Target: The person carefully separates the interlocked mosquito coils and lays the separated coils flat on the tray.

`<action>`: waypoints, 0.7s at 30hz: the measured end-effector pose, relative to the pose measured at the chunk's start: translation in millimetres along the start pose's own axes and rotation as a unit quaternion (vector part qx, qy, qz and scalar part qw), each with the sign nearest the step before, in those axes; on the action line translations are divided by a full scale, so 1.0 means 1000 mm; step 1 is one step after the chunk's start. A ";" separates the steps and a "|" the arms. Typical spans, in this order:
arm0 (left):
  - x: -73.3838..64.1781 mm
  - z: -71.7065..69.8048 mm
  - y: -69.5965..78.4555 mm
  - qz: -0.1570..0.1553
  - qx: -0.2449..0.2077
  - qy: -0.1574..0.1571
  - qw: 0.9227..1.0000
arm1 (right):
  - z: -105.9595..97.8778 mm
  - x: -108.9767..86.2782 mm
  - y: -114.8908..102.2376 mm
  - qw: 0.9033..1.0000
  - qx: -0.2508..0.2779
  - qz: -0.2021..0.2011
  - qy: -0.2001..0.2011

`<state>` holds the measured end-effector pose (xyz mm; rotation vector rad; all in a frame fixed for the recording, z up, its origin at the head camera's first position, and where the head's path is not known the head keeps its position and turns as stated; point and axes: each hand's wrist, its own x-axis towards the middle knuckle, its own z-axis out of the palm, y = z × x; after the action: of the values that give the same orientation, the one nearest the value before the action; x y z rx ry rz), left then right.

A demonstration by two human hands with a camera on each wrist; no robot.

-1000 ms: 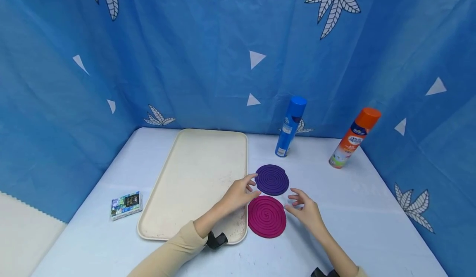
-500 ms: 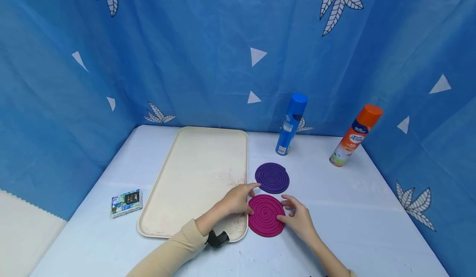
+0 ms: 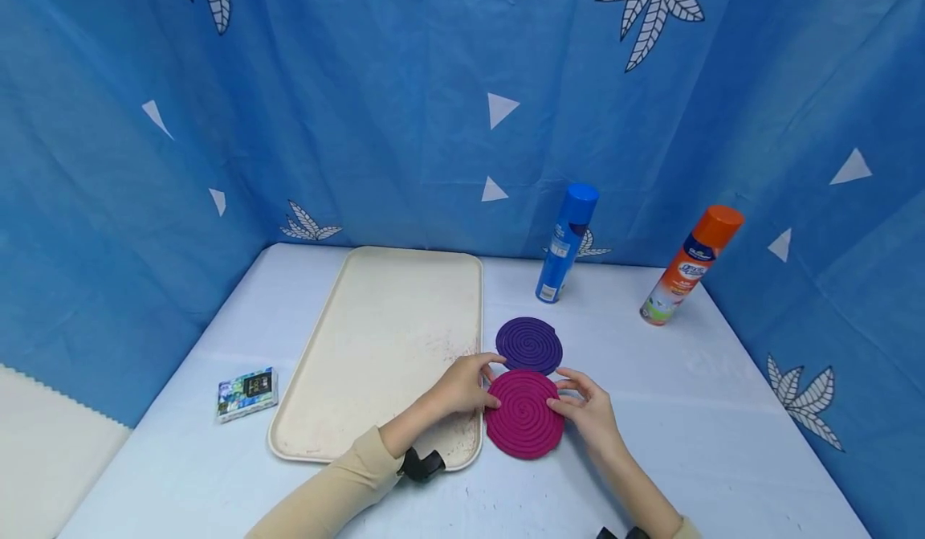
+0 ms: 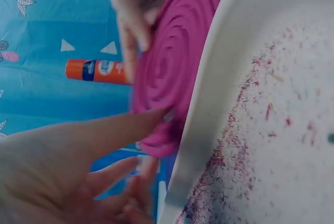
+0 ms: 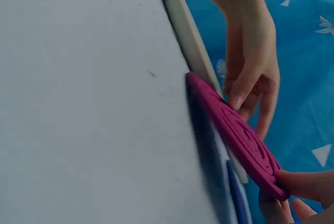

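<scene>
A round magenta spiral coaster (image 3: 524, 415) is between both hands, its far edge raised off the table, as its tilted side shows in the right wrist view. My left hand (image 3: 462, 385) pinches its left edge, thumb on top and fingers behind the rim. On the opposite edge my right hand (image 3: 588, 414) grips it, thumb on the upper face and fingertips beneath, seen also at the lower right of the right wrist view. Just beyond lies a flat purple spiral coaster (image 3: 530, 345), partly overlapped by the magenta one in the head view.
A cream tray (image 3: 405, 314) stands at left, its right rim beside the magenta coaster and under my left forearm. Toward the back are a blue spray can (image 3: 564, 246) and an orange-capped spray can (image 3: 686, 270). A small patterned box (image 3: 247, 394) sits left of the tray.
Both hands have closed in on the magenta coaster from either side and taken hold of its edges. Its far edge has risen and now overlaps the purple coaster.
</scene>
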<state>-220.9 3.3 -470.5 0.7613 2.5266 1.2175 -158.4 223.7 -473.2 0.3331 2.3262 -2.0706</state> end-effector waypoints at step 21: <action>-0.001 -0.071 0.017 -0.073 -0.343 0.144 0.926 | 0.017 0.037 -0.091 0.995 0.099 0.015 -0.026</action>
<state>-243.9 -35.4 -412.9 0.2293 2.0421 2.0929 -212.2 203.7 -391.1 0.3112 2.0789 -2.2716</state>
